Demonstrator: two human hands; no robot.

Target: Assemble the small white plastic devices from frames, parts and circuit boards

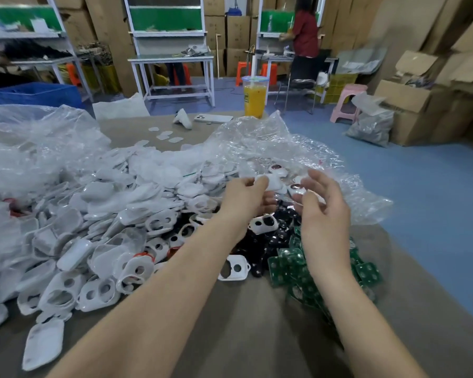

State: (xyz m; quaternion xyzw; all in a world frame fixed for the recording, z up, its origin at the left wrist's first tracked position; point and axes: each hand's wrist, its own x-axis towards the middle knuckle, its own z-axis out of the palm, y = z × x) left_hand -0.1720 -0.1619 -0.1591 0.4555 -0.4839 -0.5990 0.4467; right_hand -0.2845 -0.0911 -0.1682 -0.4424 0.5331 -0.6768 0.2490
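Left hand (245, 199) is pinching a white frame (269, 182) up over the desk (243, 323), long axis pointing right toward the right hand (324, 205). Right fingers (316, 178) are curling narrow just beside its free end; can't tell if they're holding anything.

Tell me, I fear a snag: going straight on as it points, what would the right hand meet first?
Probably the white device with a dark round spot, close before the fingers of the right hand, on the crumpled clear plastic bag; depth is unclear.
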